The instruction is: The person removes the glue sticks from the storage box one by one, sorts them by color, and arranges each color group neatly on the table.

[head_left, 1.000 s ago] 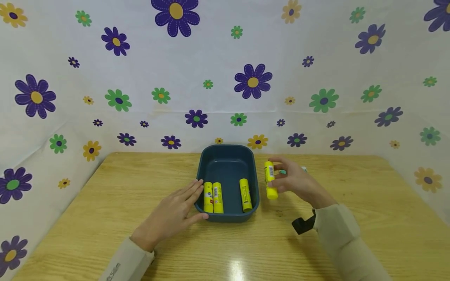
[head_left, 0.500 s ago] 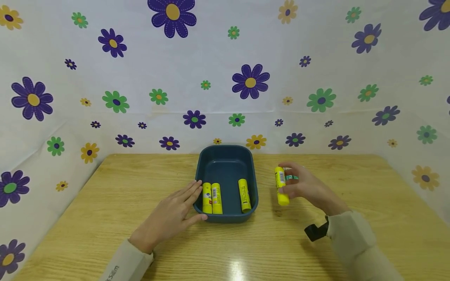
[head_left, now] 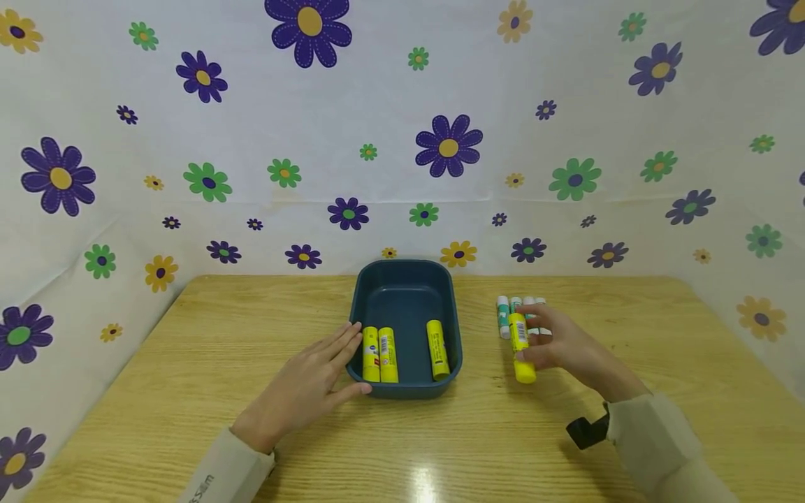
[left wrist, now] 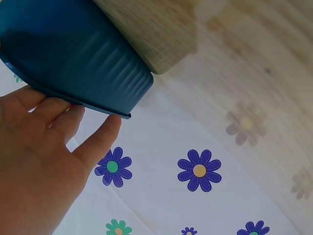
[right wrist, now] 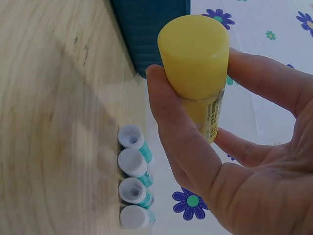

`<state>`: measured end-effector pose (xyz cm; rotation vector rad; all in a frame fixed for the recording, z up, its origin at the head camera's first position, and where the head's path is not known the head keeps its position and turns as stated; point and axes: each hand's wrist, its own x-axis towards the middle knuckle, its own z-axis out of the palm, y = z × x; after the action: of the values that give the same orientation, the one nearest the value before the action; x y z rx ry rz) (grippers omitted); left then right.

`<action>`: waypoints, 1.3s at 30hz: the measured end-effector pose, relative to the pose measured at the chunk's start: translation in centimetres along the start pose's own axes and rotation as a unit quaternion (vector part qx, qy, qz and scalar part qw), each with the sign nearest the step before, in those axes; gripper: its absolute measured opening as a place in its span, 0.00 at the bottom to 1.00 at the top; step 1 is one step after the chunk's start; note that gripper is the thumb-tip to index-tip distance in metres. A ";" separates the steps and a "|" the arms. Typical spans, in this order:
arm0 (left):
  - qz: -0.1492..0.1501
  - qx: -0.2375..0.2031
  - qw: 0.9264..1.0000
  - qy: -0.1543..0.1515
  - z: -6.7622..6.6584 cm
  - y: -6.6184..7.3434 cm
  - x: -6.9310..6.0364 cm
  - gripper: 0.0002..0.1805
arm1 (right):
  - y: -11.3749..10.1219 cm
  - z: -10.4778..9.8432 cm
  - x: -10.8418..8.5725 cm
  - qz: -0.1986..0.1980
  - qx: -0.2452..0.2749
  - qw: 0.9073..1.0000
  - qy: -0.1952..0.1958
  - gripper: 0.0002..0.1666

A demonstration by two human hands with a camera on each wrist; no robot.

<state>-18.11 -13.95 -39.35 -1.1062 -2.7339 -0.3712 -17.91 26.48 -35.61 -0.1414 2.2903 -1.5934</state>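
A yellow glue stick (head_left: 519, 342) is pinched between the thumb and fingers of my right hand (head_left: 562, 346), tilted above the table in front of a row of white-and-teal glue sticks (head_left: 504, 318). The right wrist view shows its yellow cap end (right wrist: 193, 54) towards the camera. My left hand (head_left: 305, 384) rests with extended fingers on the left rim of a dark blue bin (head_left: 409, 269); in the left wrist view its fingertips touch the rim (left wrist: 93, 105). Inside the bin, two yellow glue sticks (head_left: 379, 356) lie side by side at the left, and another yellow glue stick (head_left: 438, 349) lies along the right wall.
The wooden table (head_left: 264, 321) backs onto a flower-patterned white cloth (head_left: 377, 175), which also hangs at both sides. A black strap piece (head_left: 588, 433) sticks out at the right sleeve (head_left: 657, 433).
My right hand has carried the yellow glue stick rightward and nearer, away from the bin, uncovering the white-and-teal glue sticks. My left hand has stayed on the rim.
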 end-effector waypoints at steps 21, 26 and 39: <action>-0.008 -0.004 1.000 -0.006 -0.2 0.2 0.0 0.44 | 2.7 -0.2 -1.8 0.034 -0.042 0.998 0.023 0.49; -0.009 -0.002 1.000 -0.007 -0.1 0.2 0.0 0.44 | 3.0 0.3 -1.7 0.032 -0.054 0.997 0.033 0.48; -0.004 -0.001 1.000 -0.004 -0.1 0.1 0.0 0.45 | 2.9 1.2 -1.1 0.033 -0.127 0.990 0.056 0.48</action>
<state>-18.06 -13.95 -39.23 -1.1004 -2.7460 -0.3727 -16.14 26.77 -38.37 -0.0378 2.5502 -1.3028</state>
